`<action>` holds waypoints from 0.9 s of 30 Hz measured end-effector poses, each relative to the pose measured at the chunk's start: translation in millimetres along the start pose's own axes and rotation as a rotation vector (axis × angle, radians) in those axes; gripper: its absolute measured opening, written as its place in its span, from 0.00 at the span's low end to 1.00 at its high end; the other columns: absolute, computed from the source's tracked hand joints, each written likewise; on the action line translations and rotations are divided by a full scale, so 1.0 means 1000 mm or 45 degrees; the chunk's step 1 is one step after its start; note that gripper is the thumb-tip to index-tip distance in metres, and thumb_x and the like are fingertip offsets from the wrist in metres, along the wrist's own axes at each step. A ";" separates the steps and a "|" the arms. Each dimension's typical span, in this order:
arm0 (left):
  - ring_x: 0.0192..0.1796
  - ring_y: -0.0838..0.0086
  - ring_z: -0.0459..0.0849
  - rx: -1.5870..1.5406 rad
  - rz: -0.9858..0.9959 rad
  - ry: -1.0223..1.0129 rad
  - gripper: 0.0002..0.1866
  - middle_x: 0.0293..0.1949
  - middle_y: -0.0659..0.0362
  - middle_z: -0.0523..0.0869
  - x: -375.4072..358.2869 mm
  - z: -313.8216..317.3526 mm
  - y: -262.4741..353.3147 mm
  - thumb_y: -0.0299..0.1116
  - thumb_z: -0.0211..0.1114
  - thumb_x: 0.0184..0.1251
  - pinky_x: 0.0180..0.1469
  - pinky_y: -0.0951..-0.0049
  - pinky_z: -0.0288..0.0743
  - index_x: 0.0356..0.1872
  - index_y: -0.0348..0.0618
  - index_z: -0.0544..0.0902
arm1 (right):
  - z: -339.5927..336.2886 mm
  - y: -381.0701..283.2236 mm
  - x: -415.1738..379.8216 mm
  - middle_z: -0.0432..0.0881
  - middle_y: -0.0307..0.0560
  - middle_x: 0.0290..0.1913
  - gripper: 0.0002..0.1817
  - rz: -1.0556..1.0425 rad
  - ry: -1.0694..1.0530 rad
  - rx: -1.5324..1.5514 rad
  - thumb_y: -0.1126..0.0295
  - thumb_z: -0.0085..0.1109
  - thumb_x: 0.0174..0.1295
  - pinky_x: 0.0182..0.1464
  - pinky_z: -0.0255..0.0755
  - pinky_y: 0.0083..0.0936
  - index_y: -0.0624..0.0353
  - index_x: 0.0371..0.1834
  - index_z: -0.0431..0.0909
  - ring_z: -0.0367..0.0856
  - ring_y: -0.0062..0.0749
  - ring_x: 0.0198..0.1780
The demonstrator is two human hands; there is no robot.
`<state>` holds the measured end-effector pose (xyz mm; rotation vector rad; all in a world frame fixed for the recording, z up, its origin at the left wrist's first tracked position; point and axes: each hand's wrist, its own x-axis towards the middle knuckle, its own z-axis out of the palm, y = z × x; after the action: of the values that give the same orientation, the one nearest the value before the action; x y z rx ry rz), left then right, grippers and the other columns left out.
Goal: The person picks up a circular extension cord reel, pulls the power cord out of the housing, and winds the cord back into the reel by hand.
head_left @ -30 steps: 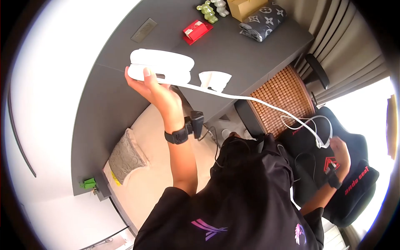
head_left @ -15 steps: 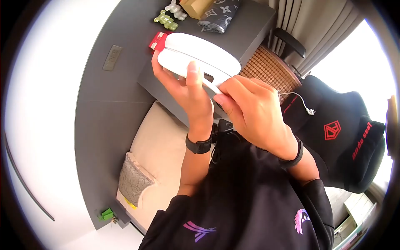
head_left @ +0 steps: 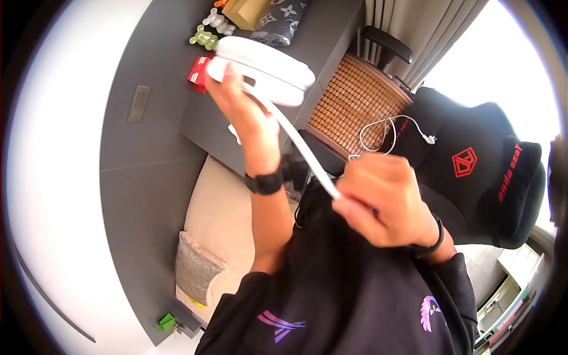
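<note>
My left hand [head_left: 244, 112] grips a white rounded device [head_left: 266, 64] made of two stacked halves with a seam between them, held up over the grey desk. Out of a dark slot in its near side runs a long white cord [head_left: 300, 142], pulled taut and slightly blurred. My right hand [head_left: 384, 198], closed in a fist, holds the cord's other end in front of my black shirt. From behind that fist a thinner white loop trails over the chairs to a plug [head_left: 430, 139]. The fingers of my left hand are partly hidden behind the device.
A red box [head_left: 199, 72], bear figurines [head_left: 204, 39], a cardboard box [head_left: 244, 13] and a patterned dark cloth [head_left: 281, 21] are on the grey desk [head_left: 204, 115]. A beaded-seat chair [head_left: 355, 100] and a black gaming chair [head_left: 473, 160] stand right; a bed with a cushion [head_left: 198, 266] lies below left.
My right hand has pulled away from the device, down and to the right, drawing out a long stretch of cord. My left hand has shifted left with the device.
</note>
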<state>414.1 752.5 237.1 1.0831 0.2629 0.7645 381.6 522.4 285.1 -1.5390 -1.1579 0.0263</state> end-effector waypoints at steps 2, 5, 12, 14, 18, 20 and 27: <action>0.57 0.59 0.80 0.241 -0.042 0.104 0.29 0.58 0.50 0.72 0.011 0.000 0.010 0.48 0.55 0.71 0.45 0.56 0.85 0.65 0.44 0.60 | -0.005 -0.005 -0.013 0.71 0.46 0.24 0.09 -0.063 -0.100 0.072 0.73 0.65 0.55 0.25 0.62 0.34 0.60 0.26 0.73 0.70 0.42 0.22; 0.58 0.54 0.80 0.356 -0.067 0.084 0.33 0.61 0.47 0.70 0.039 -0.031 0.010 0.55 0.50 0.70 0.40 0.51 0.87 0.67 0.45 0.56 | -0.017 -0.014 -0.034 0.71 0.42 0.24 0.10 -0.162 -0.313 0.187 0.68 0.67 0.57 0.25 0.63 0.31 0.60 0.28 0.76 0.70 0.38 0.23; 0.58 0.49 0.79 0.311 0.020 0.158 0.35 0.64 0.46 0.68 0.079 -0.075 0.010 0.50 0.57 0.67 0.42 0.41 0.84 0.70 0.51 0.54 | -0.041 -0.023 -0.046 0.70 0.41 0.23 0.10 -0.029 -0.542 0.153 0.67 0.67 0.57 0.26 0.64 0.29 0.58 0.27 0.76 0.70 0.36 0.23; 0.58 0.47 0.79 0.313 0.022 0.297 0.36 0.65 0.47 0.68 0.094 -0.085 0.006 0.50 0.58 0.67 0.42 0.38 0.82 0.70 0.52 0.54 | -0.049 -0.024 -0.054 0.72 0.40 0.24 0.10 -0.046 -0.558 0.150 0.65 0.66 0.58 0.25 0.64 0.29 0.58 0.27 0.77 0.72 0.34 0.23; 0.58 0.45 0.78 0.261 -0.104 0.360 0.36 0.65 0.46 0.68 0.135 -0.130 0.023 0.50 0.59 0.65 0.43 0.35 0.80 0.69 0.51 0.56 | -0.078 -0.040 -0.065 0.75 0.39 0.25 0.14 -0.034 -0.561 0.139 0.60 0.66 0.61 0.25 0.64 0.28 0.57 0.24 0.79 0.75 0.30 0.23; 0.58 0.44 0.78 0.228 0.047 0.524 0.32 0.65 0.47 0.68 0.162 -0.156 0.019 0.51 0.57 0.65 0.42 0.33 0.80 0.66 0.50 0.62 | -0.091 -0.044 -0.096 0.75 0.40 0.23 0.21 0.125 -0.273 -0.009 0.53 0.63 0.63 0.26 0.63 0.31 0.58 0.21 0.77 0.74 0.33 0.22; 0.66 0.39 0.70 0.218 -0.059 0.428 0.36 0.67 0.49 0.66 0.182 -0.174 0.051 0.60 0.48 0.64 0.58 0.26 0.68 0.69 0.52 0.63 | -0.108 -0.002 -0.116 0.66 0.46 0.23 0.19 0.901 0.299 -0.640 0.62 0.52 0.68 0.30 0.61 0.30 0.66 0.24 0.67 0.67 0.31 0.27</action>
<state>428.0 1009.1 230.0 1.1019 0.6462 0.8932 383.7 365.9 260.5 -2.2684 -0.3985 0.0274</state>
